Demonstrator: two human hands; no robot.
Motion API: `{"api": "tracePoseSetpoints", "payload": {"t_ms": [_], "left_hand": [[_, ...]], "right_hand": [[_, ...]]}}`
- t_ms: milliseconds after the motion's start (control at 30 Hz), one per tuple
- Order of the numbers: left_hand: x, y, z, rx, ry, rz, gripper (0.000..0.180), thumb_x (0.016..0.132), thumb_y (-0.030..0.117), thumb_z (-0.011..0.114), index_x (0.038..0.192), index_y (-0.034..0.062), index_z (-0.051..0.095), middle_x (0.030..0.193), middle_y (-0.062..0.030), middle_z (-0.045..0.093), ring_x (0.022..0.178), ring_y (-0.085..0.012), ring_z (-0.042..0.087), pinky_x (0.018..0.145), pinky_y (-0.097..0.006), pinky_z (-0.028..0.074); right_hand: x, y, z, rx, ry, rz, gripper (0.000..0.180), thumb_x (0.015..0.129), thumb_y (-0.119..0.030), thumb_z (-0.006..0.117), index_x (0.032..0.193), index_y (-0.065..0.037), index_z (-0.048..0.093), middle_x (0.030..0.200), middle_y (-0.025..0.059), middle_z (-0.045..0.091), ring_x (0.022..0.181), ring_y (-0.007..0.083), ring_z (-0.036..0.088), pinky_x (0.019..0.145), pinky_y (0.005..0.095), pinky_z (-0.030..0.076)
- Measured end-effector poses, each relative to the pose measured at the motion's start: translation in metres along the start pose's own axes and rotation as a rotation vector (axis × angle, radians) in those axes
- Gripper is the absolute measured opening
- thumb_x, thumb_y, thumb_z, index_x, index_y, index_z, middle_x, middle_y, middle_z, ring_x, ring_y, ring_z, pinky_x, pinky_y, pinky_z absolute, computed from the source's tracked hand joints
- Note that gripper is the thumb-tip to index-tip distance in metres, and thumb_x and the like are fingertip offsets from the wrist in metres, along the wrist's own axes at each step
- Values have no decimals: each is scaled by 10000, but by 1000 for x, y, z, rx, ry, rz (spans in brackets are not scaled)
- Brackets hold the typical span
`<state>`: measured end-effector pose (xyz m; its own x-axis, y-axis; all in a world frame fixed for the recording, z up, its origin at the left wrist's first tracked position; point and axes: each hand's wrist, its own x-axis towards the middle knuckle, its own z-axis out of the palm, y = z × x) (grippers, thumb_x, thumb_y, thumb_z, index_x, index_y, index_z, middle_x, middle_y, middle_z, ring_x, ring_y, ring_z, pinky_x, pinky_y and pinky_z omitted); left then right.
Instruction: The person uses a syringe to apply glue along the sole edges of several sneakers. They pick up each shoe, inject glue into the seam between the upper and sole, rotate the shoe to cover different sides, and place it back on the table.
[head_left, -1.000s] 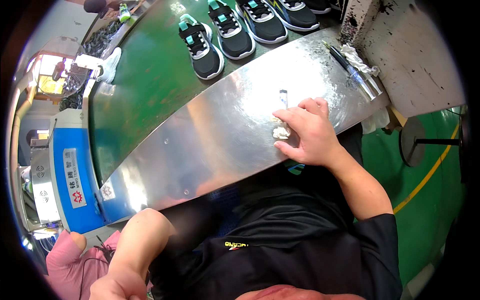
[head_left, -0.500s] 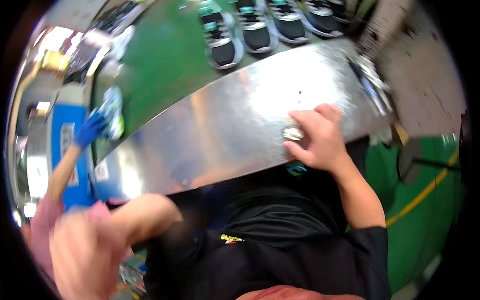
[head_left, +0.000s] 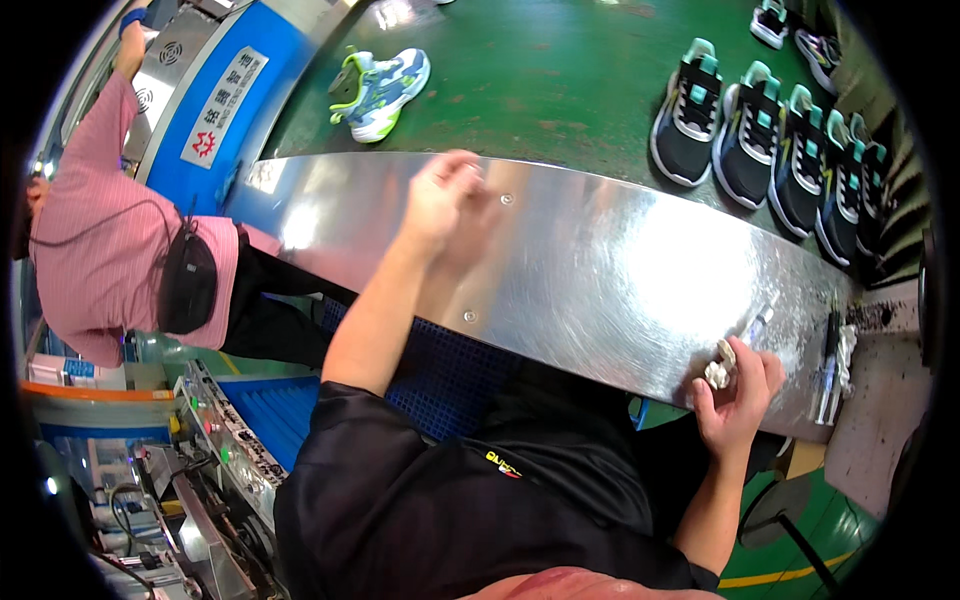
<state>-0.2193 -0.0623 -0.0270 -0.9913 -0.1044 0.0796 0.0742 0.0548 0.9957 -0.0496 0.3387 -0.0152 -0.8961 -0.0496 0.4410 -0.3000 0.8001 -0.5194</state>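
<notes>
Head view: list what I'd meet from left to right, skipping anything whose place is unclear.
Person in pink → blue, white and lime shoe → left hand → right hand, with a crumpled white wad by its thumb and forefinger → dark pen-like tool.

Bright, finely scratched metal ledge [head_left: 585, 290], glossy green surface [head_left: 560, 105], soft black cloth shirt [head_left: 400, 500], crumpled paper-like wad [head_left: 717, 372].
</notes>
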Motion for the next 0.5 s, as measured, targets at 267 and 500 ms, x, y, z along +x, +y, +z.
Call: {"api": "tracePoseSetpoints", "payload": {"t_ms": [267,500], "left_hand": [[97,-23,-182,18,611,-127,578,881,186,630,1316,-69,348,1045,-124,569,861,-202,583,793,-335,495],[145,-44,-217,986,534,-133,648,770,405,691,1202,-51,534,1182,-207,600,1113,-332,566,925,-360,429]], "right_hand": [[-1,0,6,38,-57,48,558,659,-272,734,1112,11,574,966,107,557,967,288,424,896,381,322],[0,-2,10,24,-89,61,555,711,-298,712,1137,22,554,1013,107,565,971,289,437,898,385,326]]}}
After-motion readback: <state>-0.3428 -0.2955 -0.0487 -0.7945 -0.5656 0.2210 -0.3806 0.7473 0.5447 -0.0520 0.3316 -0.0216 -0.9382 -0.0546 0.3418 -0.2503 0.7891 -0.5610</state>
